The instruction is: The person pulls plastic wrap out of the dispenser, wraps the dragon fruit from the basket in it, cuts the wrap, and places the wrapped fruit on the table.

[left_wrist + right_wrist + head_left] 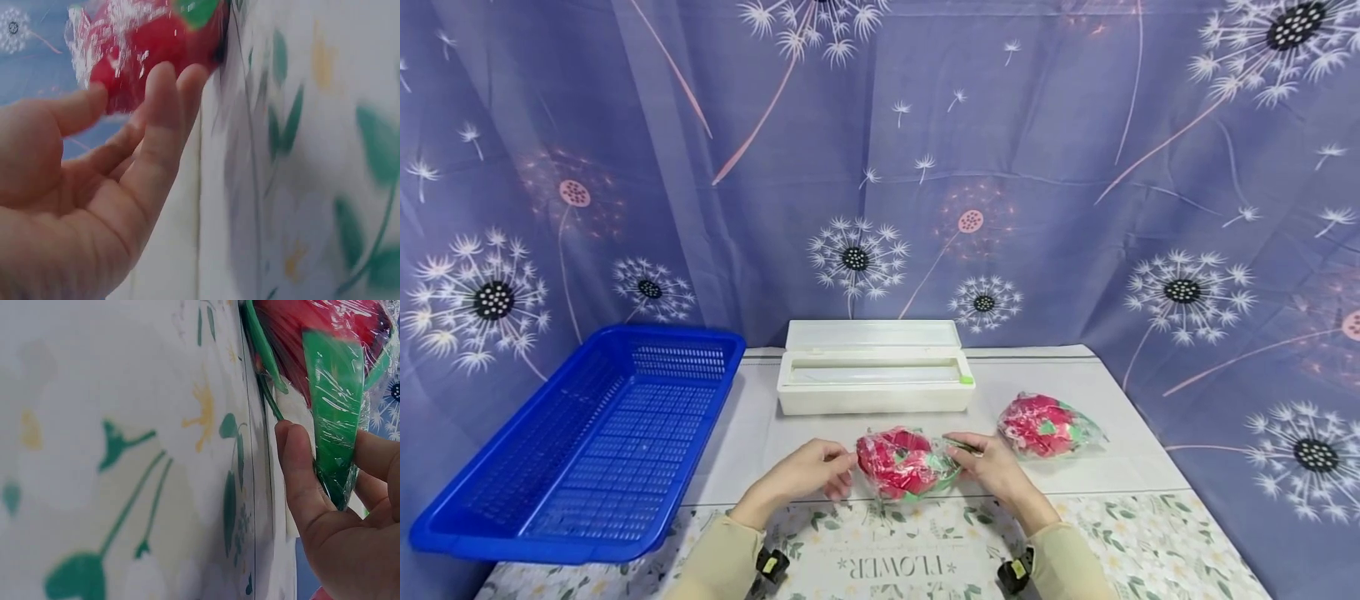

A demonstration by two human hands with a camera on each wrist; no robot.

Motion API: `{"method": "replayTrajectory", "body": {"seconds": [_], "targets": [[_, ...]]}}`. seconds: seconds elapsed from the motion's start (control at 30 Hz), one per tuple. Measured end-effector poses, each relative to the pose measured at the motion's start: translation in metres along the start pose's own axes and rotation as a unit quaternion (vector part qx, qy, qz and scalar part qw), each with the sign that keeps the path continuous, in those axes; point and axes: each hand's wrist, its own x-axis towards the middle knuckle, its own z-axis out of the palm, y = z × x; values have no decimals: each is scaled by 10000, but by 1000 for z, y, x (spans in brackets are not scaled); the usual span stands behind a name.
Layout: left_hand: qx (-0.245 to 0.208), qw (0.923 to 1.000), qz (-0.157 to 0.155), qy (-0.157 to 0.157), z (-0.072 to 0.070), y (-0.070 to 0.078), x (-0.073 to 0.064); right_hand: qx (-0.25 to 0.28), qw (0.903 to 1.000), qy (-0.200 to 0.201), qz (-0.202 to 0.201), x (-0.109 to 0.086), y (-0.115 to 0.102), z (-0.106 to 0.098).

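A red artificial flower bunch with green leaves (898, 462), wrapped in clear plastic film, lies on the table in front of the person. At its narrow green end, the right hand (996, 471) pinches the wrapped stem end between thumb and fingers; the right wrist view shows the green leaf (336, 406) under the film and a thin dark stem beside the thumb. The left hand (808, 475) is at the round red end, its fingertips touching or nearly touching the film. In the left wrist view the left fingers (159, 125) are extended and loosely bent beside the red petals (169, 47).
A second wrapped red flower bunch (1048, 427) lies to the right. Behind the hands stands a white cling film box (876, 398) with its lid raised and a green slider at its right end. A blue plastic basket (700, 433) is at the left. A patterned curtain (910, 167) hangs behind.
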Motion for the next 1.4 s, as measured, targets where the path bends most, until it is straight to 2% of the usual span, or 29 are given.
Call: {"method": "replayTrajectory", "body": {"seconds": [0.07, 0.2, 0.33, 0.47, 0.7, 0.93, 1.03, 1.13, 1.2, 1.27, 1.4], "targets": [[-195, 9998, 4, 34, 3, -2, 2, -19, 10000, -21, -74, -1, 0, 0], [-263, 9988, 90, 410, 7, -2, 4, 27, 9998, -54, -183, -3, -1, -1], [27, 9963, 180, 837, 9, -1, 4, -51, 9996, 92, -279, -5, 0, 2], [341, 9933, 258, 1077, 7, 1, 3, -95, 9990, 371, -249, -4, -1, 8], [185, 9912, 393, 1252, 6, 1, 4, -184, 9978, 618, -122, -7, -3, 16], [2, 9912, 502, 1225, 11, 1, 3, -534, 9953, 809, 31, -8, -4, 16], [433, 9884, 681, 1290, 13, 4, 3, -566, 9952, 793, 27, -8, -4, 16], [1158, 9805, 860, 1335, 15, 6, 2, -559, 9954, 778, 31, -8, -4, 17], [1449, 9755, 900, 1393, 17, 7, 3, -562, 9953, 782, 48, -9, -4, 17], [1476, 9747, 823, 1464, 18, 9, 3, -584, 9950, 807, 65, -9, -5, 17], [1023, 9821, 518, 1494, 19, 13, 4, -601, 9947, 825, 105, -10, -6, 16]]}}
